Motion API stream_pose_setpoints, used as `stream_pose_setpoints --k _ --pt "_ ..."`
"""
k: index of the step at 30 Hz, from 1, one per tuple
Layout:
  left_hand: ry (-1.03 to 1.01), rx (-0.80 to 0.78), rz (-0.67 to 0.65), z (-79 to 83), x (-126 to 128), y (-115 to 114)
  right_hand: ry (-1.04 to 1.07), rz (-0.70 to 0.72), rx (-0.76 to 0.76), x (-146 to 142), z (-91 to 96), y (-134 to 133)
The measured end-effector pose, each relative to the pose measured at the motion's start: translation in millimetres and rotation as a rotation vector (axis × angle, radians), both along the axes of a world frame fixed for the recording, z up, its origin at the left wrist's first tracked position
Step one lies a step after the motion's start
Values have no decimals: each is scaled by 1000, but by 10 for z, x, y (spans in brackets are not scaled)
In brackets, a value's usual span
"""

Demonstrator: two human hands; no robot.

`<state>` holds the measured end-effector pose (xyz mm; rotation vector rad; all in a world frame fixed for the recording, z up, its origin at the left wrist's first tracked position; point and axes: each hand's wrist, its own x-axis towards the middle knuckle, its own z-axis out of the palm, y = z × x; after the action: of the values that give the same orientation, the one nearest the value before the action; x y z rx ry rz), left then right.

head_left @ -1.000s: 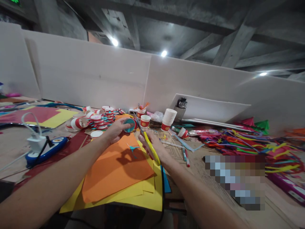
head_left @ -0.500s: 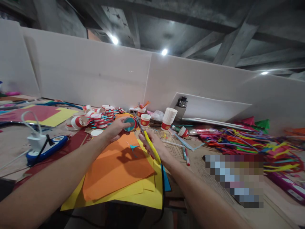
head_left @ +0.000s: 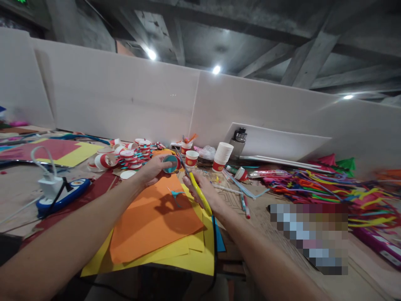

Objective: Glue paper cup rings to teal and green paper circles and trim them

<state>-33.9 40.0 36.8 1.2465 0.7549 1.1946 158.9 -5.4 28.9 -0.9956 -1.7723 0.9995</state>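
My left hand (head_left: 154, 170) is closed around a short red paper cup piece (head_left: 171, 164) whose round face is blue-green, with the thumb lying over that face. In my right hand (head_left: 203, 187) are yellow-handled scissors (head_left: 200, 193), their blades reaching up beside the cup piece's right edge. Whether the blades touch it I cannot tell. Beneath both hands lies a sheet of orange paper (head_left: 156, 228) over yellow paper (head_left: 175, 263). A small blue paper scrap (head_left: 178, 193) rests on the orange sheet.
Several cut red-and-white cups (head_left: 127, 154) crowd the back left. A single cup (head_left: 191, 158), a stack of paper cups (head_left: 223, 154) and a bottle (head_left: 238, 142) stand behind my hands. Colourful pipe cleaners (head_left: 319, 184) cover the right side. A blue power strip (head_left: 64, 195) lies left.
Both hands, the cup piece and the scissors keep almost the same position. The whole view has shifted very slightly.
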Motion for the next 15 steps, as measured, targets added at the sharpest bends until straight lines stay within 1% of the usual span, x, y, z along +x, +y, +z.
stream_pose_setpoints --k 3,6,15 --pt "-1 -2 -5 -3 -6 1 -73 32 19 20 -6 16" --pt "-2 5 -7 -12 -14 9 -100 40 45 31 -9 26" --pt "-11 -7 -16 -21 -17 30 -177 32 121 28 11 26"
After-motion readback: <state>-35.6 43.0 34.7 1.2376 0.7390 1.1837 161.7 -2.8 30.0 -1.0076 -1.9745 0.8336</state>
